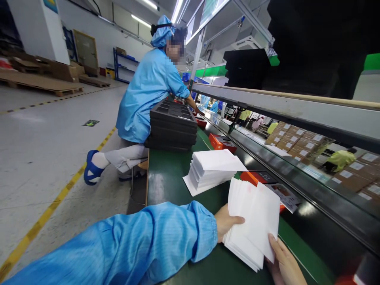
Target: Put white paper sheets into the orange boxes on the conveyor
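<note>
My left hand (228, 222) is closed on the left side of a fanned stack of white papers (246, 225), with the thumb lying across the top. I cannot tell whether these are folded sheets or envelopes. My right hand (283, 257) pinches the lower right edge of the same stack, where the front paper (264, 213) is shifted sideways from the others. Just beyond my hands, a second pile of white papers (215, 168) rests on the green table (166, 182), its layers uneven. An orange and black box (252, 177) lies partly hidden behind the held stack.
A dark conveyor (299, 198) runs along the right, carrying another orange box (222, 142) and a printed card (285, 194). Black trays (172, 126) are stacked at the table's far end. A co-worker in blue (145, 91) sits beyond them. A metal shelf beam (297, 105) crosses above.
</note>
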The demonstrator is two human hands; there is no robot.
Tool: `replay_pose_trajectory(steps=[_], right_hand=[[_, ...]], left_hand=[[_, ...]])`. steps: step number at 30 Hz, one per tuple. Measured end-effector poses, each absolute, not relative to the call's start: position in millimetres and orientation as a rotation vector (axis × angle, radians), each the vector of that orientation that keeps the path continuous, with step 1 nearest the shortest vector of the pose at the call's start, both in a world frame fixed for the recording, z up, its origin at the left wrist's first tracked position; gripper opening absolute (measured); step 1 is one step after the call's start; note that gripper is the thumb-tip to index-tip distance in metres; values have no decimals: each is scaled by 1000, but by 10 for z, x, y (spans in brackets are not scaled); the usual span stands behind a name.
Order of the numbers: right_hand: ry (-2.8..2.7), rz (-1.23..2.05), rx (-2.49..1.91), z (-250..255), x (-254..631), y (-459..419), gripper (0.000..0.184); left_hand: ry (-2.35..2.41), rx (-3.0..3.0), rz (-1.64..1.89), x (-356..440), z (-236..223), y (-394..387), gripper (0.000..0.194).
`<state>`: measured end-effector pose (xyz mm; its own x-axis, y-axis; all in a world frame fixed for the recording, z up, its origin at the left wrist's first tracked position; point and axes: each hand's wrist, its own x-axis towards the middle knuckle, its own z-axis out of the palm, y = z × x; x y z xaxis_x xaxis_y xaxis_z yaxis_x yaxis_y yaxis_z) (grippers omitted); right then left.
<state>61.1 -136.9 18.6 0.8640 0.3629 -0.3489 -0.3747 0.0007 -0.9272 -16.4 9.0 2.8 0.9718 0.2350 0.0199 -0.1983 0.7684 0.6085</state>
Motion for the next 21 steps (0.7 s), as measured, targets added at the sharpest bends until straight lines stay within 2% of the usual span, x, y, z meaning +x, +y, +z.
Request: replay_pose_trajectory(steps=[5, 8, 13, 18, 21], right_hand=[[-49, 597, -1500, 242, 643, -1405, 69], [-71, 613, -1585, 222, 702, -1485, 61], [-69, 390, -1687, 182, 816, -1641, 47], [-27, 253, -1590, 463, 972, -1491, 51], [-2, 92, -1617, 642, 1250, -1282, 69]], left_hand=[[112, 684, 262, -157, 12, 112, 65], [155, 714, 284, -143, -4, 136, 64], [188, 803, 253, -138, -27, 103, 64], [243, 879, 195, -184, 23, 38, 60], [247, 896, 181, -201, 51, 25, 62]])
